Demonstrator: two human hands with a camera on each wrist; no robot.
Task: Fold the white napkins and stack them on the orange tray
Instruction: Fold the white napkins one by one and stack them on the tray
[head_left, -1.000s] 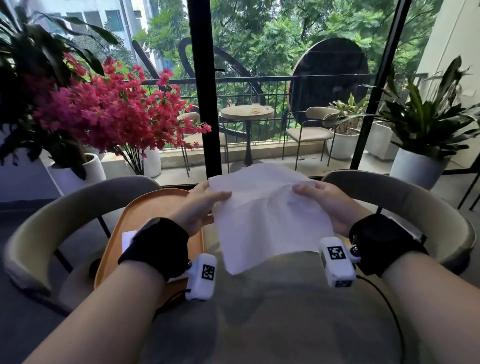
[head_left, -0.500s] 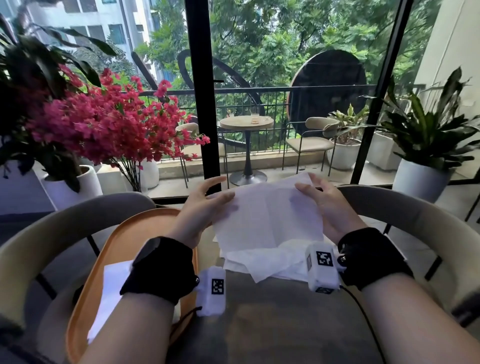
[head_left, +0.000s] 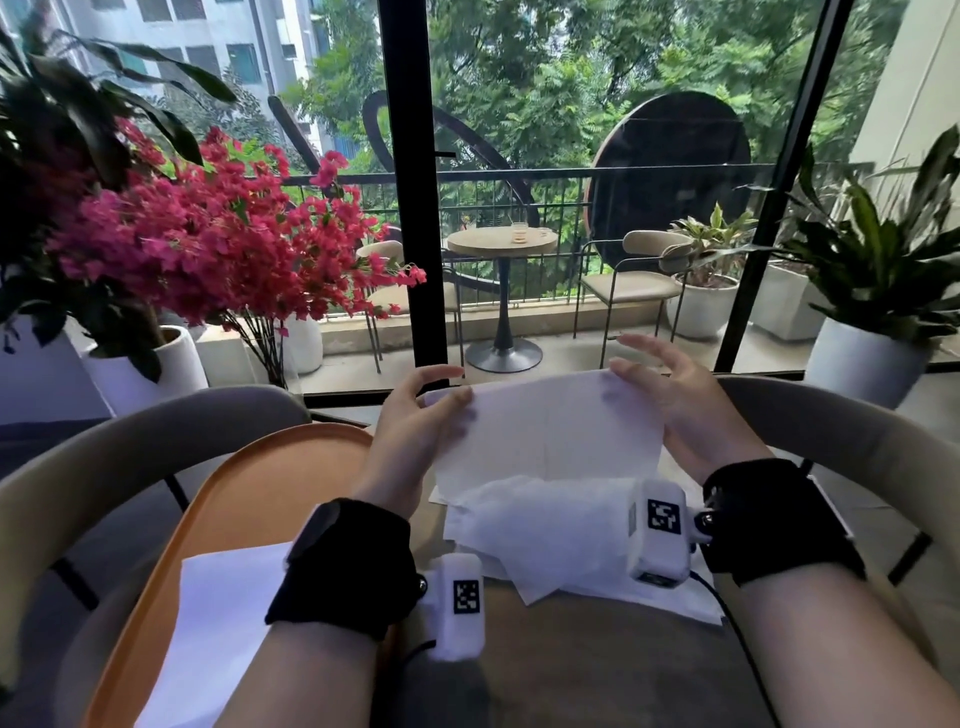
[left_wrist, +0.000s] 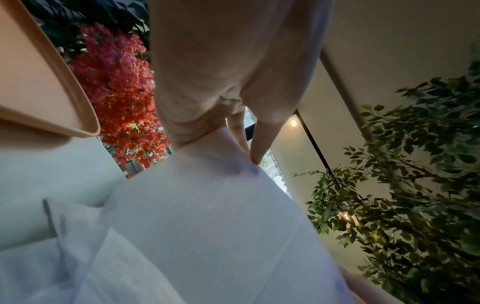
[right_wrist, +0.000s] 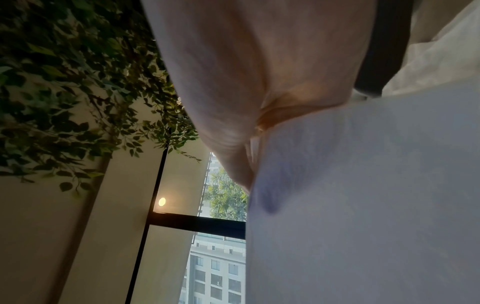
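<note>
Nearest the camera, two forearms with black wrist bands and white marker-tagged camera units are seen over a grey table (head_left: 597, 670). At the left, an orange tray (head_left: 270, 493) lies on the table, and a flat white napkin (head_left: 218, 629) is laid in its near part, partly hidden by the left forearm. Just right of the tray, a loose pile of white napkins (head_left: 550, 540) rests on the table, its layers rumpled and overlapping. Above and beyond that pile, one napkin sheet (head_left: 550, 431) is held between both hands, stretched wide and tilted toward the viewer. Its left top corner is pinched by the left hand (head_left: 415, 421) — thumb on the near face, fingers behind, as the left wrist view also shows with the fingertips (left_wrist: 255, 156) meeting the sheet's edge. Its right top corner is gripped by the right hand (head_left: 685, 410), thumb on the front, while the other fingers are spread loosely behind. Further off, two curved grey chair backs are seen at either side — then red flowers (head_left: 208, 244), potted plants, a black-framed window and a balcony with a small round table.
</note>
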